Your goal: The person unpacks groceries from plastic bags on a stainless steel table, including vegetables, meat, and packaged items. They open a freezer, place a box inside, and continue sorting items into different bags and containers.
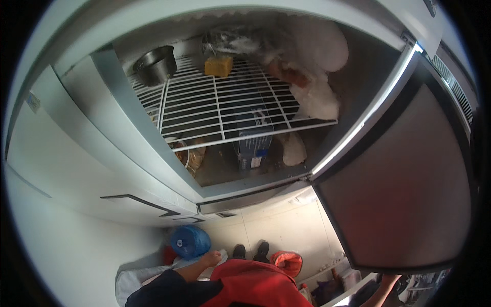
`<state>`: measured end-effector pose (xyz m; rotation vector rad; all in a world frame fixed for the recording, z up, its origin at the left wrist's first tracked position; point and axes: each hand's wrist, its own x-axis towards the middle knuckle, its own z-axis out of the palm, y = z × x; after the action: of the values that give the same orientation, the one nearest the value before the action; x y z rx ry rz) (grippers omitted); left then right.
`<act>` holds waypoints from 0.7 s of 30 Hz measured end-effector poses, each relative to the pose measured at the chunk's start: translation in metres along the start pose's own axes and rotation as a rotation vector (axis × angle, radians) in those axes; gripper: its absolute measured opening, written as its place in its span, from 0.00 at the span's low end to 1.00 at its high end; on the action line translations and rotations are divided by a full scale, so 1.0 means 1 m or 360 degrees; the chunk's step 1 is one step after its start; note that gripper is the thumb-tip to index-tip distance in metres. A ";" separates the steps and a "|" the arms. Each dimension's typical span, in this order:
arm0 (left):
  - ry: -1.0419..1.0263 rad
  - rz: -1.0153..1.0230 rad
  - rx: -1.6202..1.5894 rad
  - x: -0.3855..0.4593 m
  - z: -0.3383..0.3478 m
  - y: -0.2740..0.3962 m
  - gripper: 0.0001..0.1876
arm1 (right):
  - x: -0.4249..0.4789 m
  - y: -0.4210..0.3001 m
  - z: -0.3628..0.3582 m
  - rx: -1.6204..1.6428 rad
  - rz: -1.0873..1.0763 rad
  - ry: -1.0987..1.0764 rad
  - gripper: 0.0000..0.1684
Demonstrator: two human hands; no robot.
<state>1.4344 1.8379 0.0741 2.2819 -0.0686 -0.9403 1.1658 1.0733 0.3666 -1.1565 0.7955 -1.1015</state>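
An upright refrigerator stands before me with its door (pixel 399 180) swung out to the right. My right hand (pixel 390 279) grips the door's near edge, its fingers partly hidden behind it. Low in front of my body, my left hand (pixel 212 258) has curled fingers. Pale, bag-like material (pixel 222 256) lies against it; whether the hand holds it is unclear. On the white wire shelf (pixel 188 115) are a metal pot (pixel 156 66), a yellow block (pixel 218 66), clear plastic wrapping (pixel 230 42) and a whitish bag (pixel 316 98). Beneath it stands a dark printed box (pixel 254 151).
A second, closed door (pixel 88 161) is at left. A large blue water bottle (pixel 190 241) and an open red bag (pixel 287 263) rest by my shoes (pixel 262 248). A wrapped item (pixel 293 147) and a white-rimmed container (pixel 184 153) sit on the refrigerator's floor.
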 end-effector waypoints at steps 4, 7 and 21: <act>-0.0195 0.0060 0.0232 -0.008 0.015 -0.048 0.18 | -0.040 -0.005 -0.007 0.0079 0.0145 -0.0124 0.37; -0.0385 -0.0105 0.0197 -0.027 0.014 -0.065 0.19 | -0.068 -0.005 -0.014 0.0172 0.0236 -0.0275 0.37; 0.0120 0.0401 0.0528 -0.046 0.081 -0.066 0.22 | -0.187 0.062 -0.002 0.0292 0.0292 -0.1245 0.33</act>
<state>1.3354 1.8576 0.0205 2.5313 -0.5008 -0.7536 1.1242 1.2528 0.2975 -1.1995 0.1750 -0.4800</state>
